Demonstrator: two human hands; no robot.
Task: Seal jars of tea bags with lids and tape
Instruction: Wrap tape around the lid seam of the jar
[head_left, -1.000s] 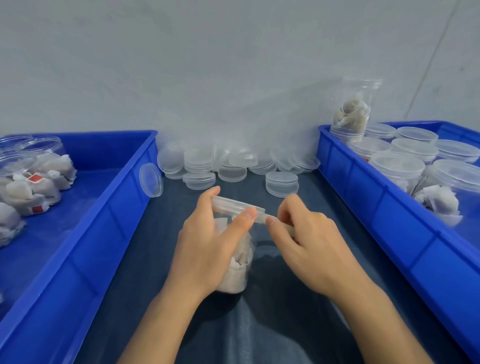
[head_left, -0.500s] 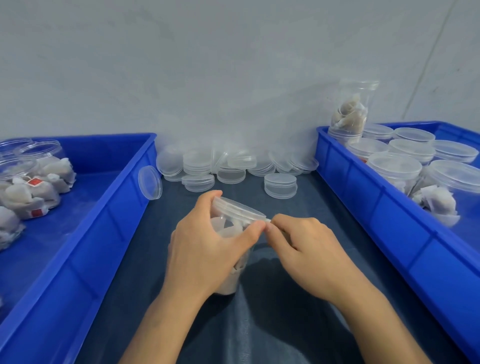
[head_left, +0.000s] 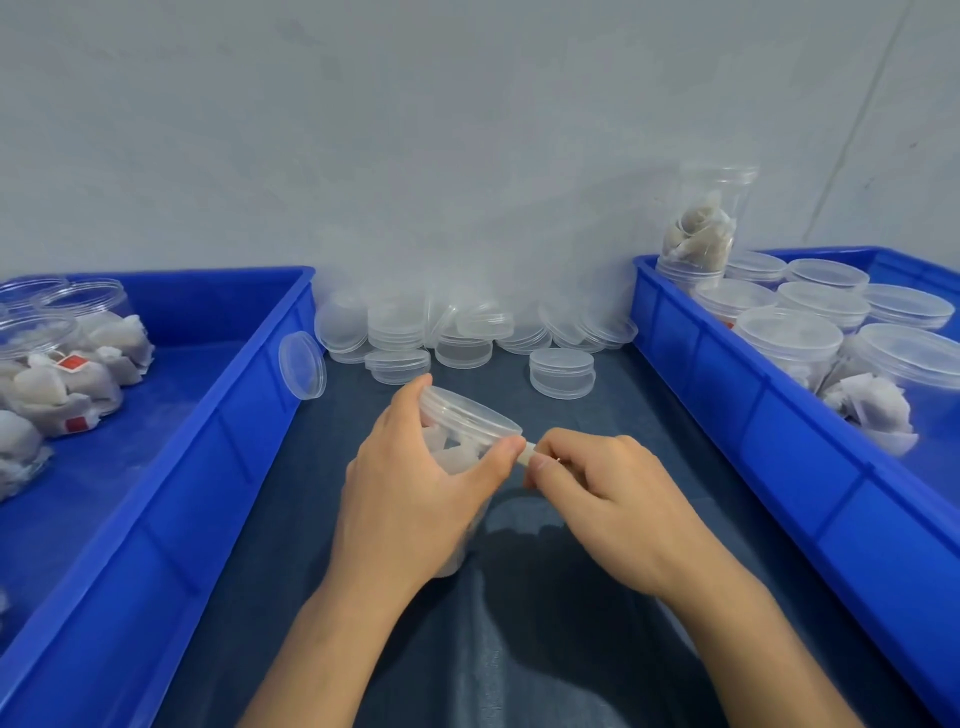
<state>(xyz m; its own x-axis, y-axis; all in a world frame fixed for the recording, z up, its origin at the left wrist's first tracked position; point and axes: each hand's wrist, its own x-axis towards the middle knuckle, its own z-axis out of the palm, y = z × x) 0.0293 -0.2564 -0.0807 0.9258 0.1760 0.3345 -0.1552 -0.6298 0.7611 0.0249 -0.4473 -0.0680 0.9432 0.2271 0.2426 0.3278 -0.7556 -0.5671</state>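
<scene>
A clear plastic jar with white tea bags inside stands tilted on the dark blue cloth, a clear lid on its top. My left hand grips the jar round its side, thumb tip at the lid's rim. My right hand pinches a short strip of pale tape right beside that thumb, at the lid's edge. The lower part of the jar is hidden behind my left hand.
A blue bin on the left holds open jars of tea bags. A blue bin on the right holds lidded jars. Loose clear lids pile against the wall behind; one lid leans on the left bin.
My right hand has moved in toward the jar, drawing the tape strip close to the lid's rim. The jar has tilted a little more toward the right.
</scene>
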